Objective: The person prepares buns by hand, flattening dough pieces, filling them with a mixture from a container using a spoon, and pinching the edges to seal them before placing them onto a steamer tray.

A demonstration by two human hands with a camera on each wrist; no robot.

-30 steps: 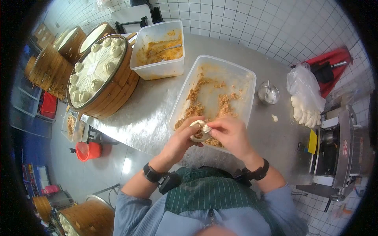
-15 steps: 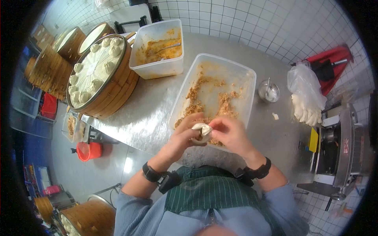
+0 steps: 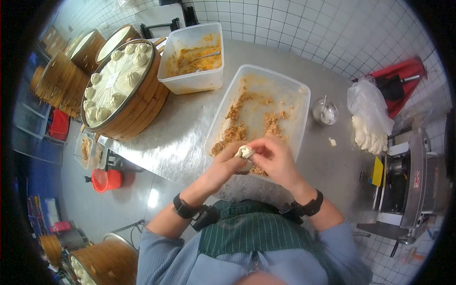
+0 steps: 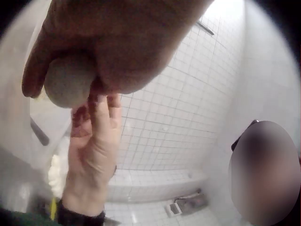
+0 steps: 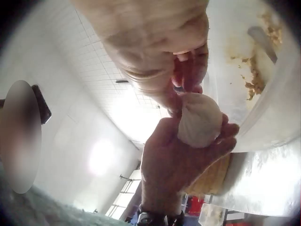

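A round white bun with a gathered, pleated top sits in my left hand, whose fingers curl round it. My right hand pinches the dough at the bun's top right. Both hands are above the near edge of the wide plastic tub, which holds meat filling. In the right wrist view the bun looks nearly closed and rests in the left hand. From below, the left wrist view shows the bun's smooth underside.
At left stands a bamboo steamer with several buns. A deeper tub with orange filling and a spoon is behind. To the right are a metal bowl, a dough scrap, dough pieces under plastic and a machine.
The bun's opening has drawn together; the filling that showed in it is now covered by pleats. My right hand has shifted slightly round the rim, and the left still holds the bun.
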